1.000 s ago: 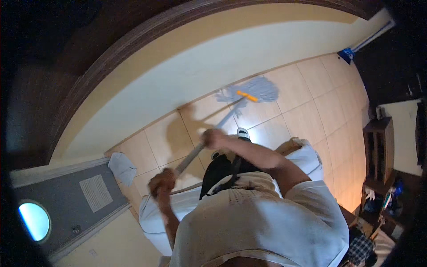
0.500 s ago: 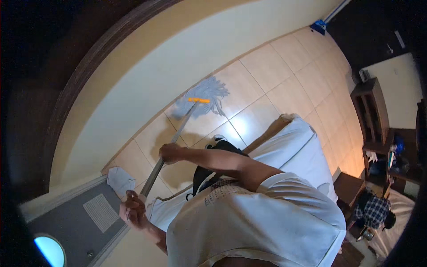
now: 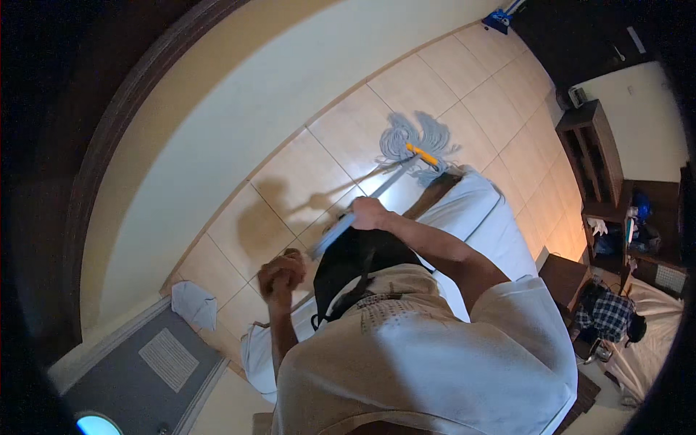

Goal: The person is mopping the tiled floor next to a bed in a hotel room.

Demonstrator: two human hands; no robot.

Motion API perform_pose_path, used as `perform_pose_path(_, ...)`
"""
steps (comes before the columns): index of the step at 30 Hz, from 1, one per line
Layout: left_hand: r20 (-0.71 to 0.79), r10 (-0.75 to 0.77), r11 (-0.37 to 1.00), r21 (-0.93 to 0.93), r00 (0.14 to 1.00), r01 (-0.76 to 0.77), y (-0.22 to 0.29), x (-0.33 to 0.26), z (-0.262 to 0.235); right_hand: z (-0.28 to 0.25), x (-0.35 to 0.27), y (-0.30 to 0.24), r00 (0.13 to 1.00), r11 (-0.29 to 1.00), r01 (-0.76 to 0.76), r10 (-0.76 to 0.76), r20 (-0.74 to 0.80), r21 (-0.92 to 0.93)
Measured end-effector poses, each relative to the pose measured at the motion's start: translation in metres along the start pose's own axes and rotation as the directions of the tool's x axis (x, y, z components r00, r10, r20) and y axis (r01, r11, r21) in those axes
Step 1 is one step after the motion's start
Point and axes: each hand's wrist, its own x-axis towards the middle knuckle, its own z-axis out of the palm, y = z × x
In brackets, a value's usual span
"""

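Note:
A mop with a long metal handle (image 3: 384,188) stretches from my hands to the tiled floor. My left hand (image 3: 281,272) is closed round the handle's upper end. Farther down the shaft, my right hand (image 3: 368,214) grips it with wrapped fingers. The grey string mop head (image 3: 417,138), with its yellow-orange clamp (image 3: 423,154), lies spread on the tiles by the corner of a white-covered bed (image 3: 475,210).
A pale wall (image 3: 188,138) runs along the left. A white cloth (image 3: 193,304) lies by the grey door (image 3: 148,362). Dark wooden shelves (image 3: 598,156) stand at right, above a checked shirt (image 3: 605,313). A blue object (image 3: 497,20) sits at the far corner.
The mop head has swept from beside the wall rightward to the bed's corner. Both hands have moved right with the handle, the left one also farther forward.

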Motion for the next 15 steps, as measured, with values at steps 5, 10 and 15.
perform_pose_path(5, -0.121, 0.107, 0.958, 0.277, 0.987, -0.070, 0.050, 0.003, -0.039, 0.031, 0.060, -0.058, 0.997, 0.994, 0.082, -0.082, -0.007, -0.075)
perform_pose_path(10, 0.149, 0.189, 0.974, 0.098, 0.971, -0.205, 0.083, 0.038, -0.042, 0.023, 0.105, -0.093, 0.872, 0.898, 0.436, -0.407, -0.272, 0.053)
perform_pose_path(15, 0.210, 0.231, 0.968, 0.049, 0.950, -0.246, 0.102, 0.061, -0.033, 0.009, 0.084, -0.101, 0.931, 0.950, 0.309, -0.291, -0.220, 0.051)
